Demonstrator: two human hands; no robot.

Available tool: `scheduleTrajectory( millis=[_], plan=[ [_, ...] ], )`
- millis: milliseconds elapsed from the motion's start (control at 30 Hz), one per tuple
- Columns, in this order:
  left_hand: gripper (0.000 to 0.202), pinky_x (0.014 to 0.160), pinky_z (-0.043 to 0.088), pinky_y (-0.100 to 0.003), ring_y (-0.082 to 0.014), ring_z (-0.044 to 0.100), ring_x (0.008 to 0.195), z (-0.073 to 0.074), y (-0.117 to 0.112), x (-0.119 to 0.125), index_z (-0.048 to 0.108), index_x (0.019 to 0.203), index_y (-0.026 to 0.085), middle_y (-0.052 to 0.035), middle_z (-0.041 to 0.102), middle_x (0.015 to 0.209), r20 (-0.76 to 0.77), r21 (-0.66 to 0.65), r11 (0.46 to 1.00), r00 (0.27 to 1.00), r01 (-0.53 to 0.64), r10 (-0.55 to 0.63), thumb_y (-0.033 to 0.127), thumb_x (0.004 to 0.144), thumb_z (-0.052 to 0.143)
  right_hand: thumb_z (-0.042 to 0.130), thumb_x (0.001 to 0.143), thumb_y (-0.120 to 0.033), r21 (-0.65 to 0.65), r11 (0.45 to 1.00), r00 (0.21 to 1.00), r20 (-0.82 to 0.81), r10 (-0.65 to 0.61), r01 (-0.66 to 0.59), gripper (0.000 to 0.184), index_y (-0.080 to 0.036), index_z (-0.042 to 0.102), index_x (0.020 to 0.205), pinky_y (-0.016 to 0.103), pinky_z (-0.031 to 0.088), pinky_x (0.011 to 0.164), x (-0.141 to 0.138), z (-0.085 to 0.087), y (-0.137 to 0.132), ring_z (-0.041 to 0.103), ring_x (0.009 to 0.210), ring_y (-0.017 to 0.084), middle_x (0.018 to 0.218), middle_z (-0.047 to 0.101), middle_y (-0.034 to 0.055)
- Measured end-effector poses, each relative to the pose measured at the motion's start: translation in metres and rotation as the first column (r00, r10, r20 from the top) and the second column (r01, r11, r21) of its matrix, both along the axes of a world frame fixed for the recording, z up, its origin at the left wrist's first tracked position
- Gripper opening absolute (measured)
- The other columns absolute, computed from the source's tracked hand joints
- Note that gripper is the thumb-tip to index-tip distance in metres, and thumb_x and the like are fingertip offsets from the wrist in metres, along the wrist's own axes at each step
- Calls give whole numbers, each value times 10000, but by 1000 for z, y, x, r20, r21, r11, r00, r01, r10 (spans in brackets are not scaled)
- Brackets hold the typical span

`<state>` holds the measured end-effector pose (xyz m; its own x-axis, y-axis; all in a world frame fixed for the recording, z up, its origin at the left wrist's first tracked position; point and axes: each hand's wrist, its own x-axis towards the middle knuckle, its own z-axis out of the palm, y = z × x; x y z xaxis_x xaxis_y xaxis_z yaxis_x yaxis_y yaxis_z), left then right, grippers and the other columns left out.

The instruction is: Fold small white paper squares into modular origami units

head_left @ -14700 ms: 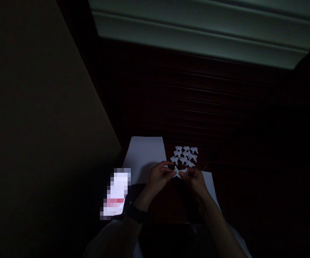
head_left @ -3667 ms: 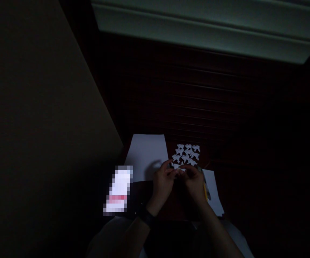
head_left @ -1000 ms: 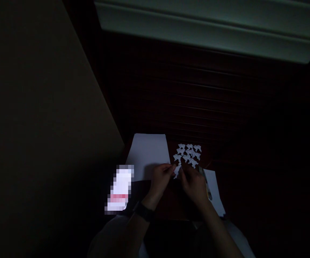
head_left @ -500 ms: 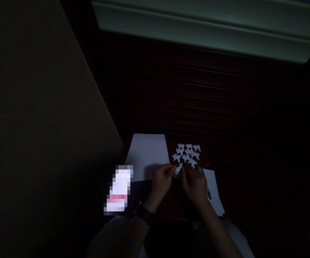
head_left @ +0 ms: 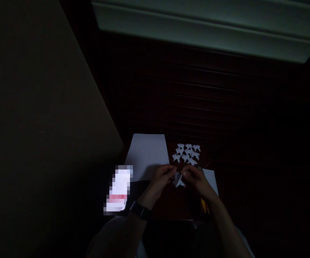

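Between my two hands is a small folded white paper figure, its pointed flaps showing below the fingertips. My left hand, with a dark watch on its wrist, pinches the figure's left side. From the right, my right hand pinches its other edge with thumb and fingers. Just beyond the hands lie several folded paper figures, grouped in loose rows on the dark table. The exact shape of the held figure is partly covered by the fingers.
A stack of white paper lies at the table's back left. More white paper sits under and beside my right forearm, with a yellow object near it. A bright pixelated rectangle is at the left edge. A slatted dark surface rises behind.
The paper figure has been turned, so its pointed flaps now face down toward me. My right hand has rotated and its forearm has swung right, uncovering the yellow object.
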<state>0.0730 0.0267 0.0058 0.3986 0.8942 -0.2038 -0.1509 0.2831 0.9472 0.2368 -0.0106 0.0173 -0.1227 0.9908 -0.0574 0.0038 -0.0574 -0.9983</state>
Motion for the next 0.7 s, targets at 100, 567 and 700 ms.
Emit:
scheduleTrajectory(
  millis=[100, 567, 700],
  plan=[
    [295, 593, 449, -235, -149, 595, 704, 2, 0, 2, 638, 877, 143, -55, 633, 804, 24, -6, 1000, 1000, -9, 9, 404, 746, 600, 525, 826, -398, -33, 999, 998, -63, 5, -7, 200, -200, 498, 819, 175, 317, 351, -2, -5, 1, 452, 407, 80, 593, 522, -38],
    [195, 548, 410, -206, -119, 547, 612, 1, 3, 5, 655, 812, 132, -29, 626, 694, -132, 202, 979, 991, 16, 11, 301, 771, 567, 560, 820, -356, -46, 985, 986, 21, 167, -166, 216, -155, 570, 740, 204, 364, 466, 10, 4, 0, 491, 486, 87, 623, 584, 1],
    [195, 634, 443, -227, -153, 591, 735, 2, 3, 7, 660, 849, 154, -49, 661, 803, -147, 314, 949, 989, 39, 8, 312, 773, 572, 578, 805, -361, -71, 993, 995, -26, 96, -97, 181, -182, 553, 802, 198, 369, 450, 7, 4, -1, 497, 493, 93, 625, 566, -17]
  ],
)
